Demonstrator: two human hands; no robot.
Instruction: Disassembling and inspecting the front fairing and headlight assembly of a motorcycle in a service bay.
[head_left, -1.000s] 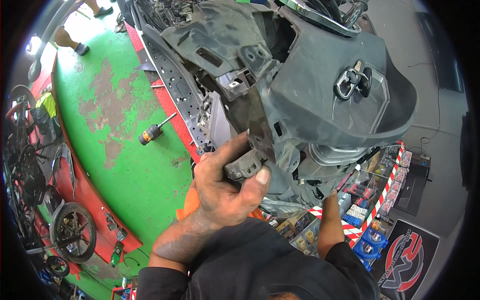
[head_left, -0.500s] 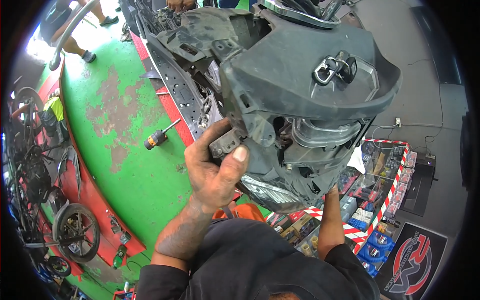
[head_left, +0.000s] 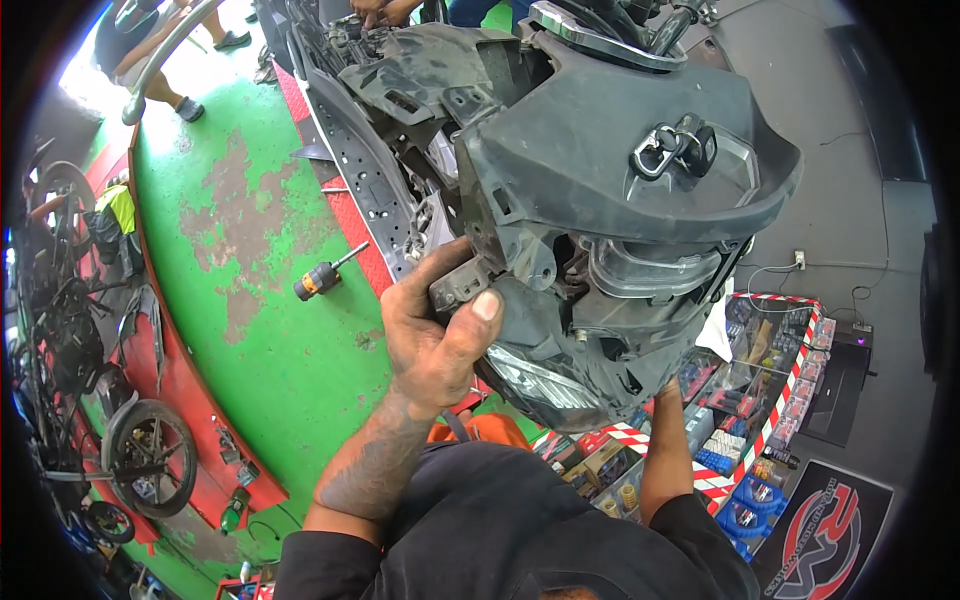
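Observation:
My left hand (head_left: 430, 335) is closed around a dark, dusty bracket (head_left: 460, 288) at the left corner of a grey scooter front fairing (head_left: 590, 110), its thumb pressed on the bracket's front. A headlight lens (head_left: 530, 380) sits just below that hand. My right hand (head_left: 667, 388) reaches to the lower right underside of the assembly, with its fingers hidden behind it. A set of keys (head_left: 668, 150) lies on top of the fairing, below the metal-trimmed handlebar area.
A power tool (head_left: 318, 280) lies on the green floor left of the scooter. A red platform (head_left: 260, 470) holds another motorbike. A striped-edged display case (head_left: 740, 390) of parts stands at right. A co-worker's hands (head_left: 385, 12) work at the top; another person (head_left: 150, 60) is upper left.
The fairing has shifted up and left in view, showing more headlight. My left hand has risen leftward with the bracket. The co-worker's hands have appeared at the top edge.

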